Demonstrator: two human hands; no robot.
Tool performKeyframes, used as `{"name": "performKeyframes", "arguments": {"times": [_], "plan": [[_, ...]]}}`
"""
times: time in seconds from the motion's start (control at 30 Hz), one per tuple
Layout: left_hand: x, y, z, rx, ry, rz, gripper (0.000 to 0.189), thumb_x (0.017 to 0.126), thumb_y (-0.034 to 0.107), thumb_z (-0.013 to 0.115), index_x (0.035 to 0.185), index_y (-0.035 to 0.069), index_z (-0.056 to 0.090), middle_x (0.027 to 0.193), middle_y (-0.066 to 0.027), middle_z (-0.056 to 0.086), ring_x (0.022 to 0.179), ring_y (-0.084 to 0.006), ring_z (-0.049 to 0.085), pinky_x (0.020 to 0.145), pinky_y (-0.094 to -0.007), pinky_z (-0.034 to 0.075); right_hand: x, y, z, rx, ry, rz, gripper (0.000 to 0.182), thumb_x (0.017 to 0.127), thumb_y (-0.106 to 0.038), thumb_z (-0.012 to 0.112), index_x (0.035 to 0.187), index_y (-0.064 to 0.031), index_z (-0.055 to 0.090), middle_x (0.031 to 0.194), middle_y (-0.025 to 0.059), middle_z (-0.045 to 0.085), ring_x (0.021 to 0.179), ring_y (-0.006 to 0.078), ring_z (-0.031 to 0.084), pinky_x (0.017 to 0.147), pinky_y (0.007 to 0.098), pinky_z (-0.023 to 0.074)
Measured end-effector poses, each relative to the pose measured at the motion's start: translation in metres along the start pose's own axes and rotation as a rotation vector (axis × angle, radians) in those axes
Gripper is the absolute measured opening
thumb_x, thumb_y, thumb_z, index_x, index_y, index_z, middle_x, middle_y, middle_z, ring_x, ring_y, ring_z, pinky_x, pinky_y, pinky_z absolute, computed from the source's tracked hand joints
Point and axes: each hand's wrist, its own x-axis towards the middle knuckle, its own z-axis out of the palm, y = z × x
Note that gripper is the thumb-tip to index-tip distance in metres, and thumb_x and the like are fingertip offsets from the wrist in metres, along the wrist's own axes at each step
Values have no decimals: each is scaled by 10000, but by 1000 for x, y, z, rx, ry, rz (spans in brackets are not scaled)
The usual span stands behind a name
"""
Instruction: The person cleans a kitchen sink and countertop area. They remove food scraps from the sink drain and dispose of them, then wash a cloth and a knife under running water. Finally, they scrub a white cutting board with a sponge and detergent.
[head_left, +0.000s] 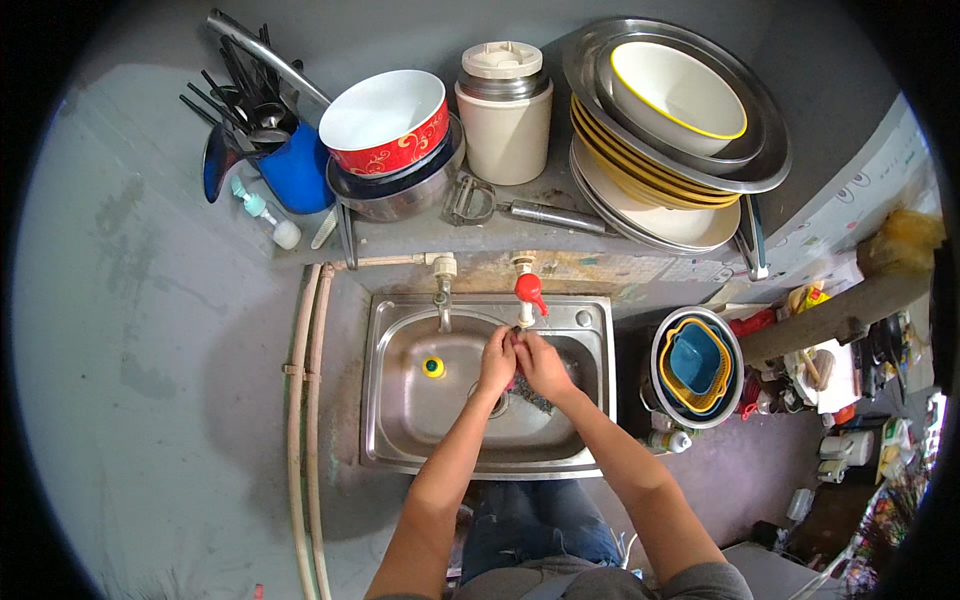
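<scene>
Both my hands meet under the white spout of the tap with a red handle (529, 289), over a stainless steel sink (420, 435). My left hand (498, 361) and my right hand (543, 366) have their fingers curled together around a small dark and pinkish thing (517, 334). The fingers hide most of it, so its kind is unclear. Below my right hand, a dark grey, rumpled piece (534, 395) lies in the basin near the drain (498, 406), partly covered by my wrist. A yellow bottle with a green cap (433, 367) stands in the basin's left part.
A second, metal tap (444, 300) juts over the sink. The ledge behind holds a blue utensil holder (298, 171), a red bowl (397, 146), a cream vacuum jar (504, 135), a peeler (474, 202) and stacked dishes (652, 180). Nested baskets in a pot (697, 367) stand at right.
</scene>
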Motion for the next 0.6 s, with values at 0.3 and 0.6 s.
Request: {"name": "performKeyframes", "arguments": {"times": [0.3,0.6], "plan": [[5,23,-41,363,-170,487,151,776,135,643,813,5,574,919,-130,545,868,-316,522,769,-384,423,15,29,-42,203,-30,121,152,873,-145,557,884,5,584,740,74,579,657,158,554,629,285,452],[19,16,-64,484,-380,271,166,771,166,644,862,33,605,764,-117,595,794,-301,526,724,-407,423,22,22,-56,406,34,273,140,904,-138,530,894,-4,571,707,-15,551,641,52,488,584,219,424]]}}
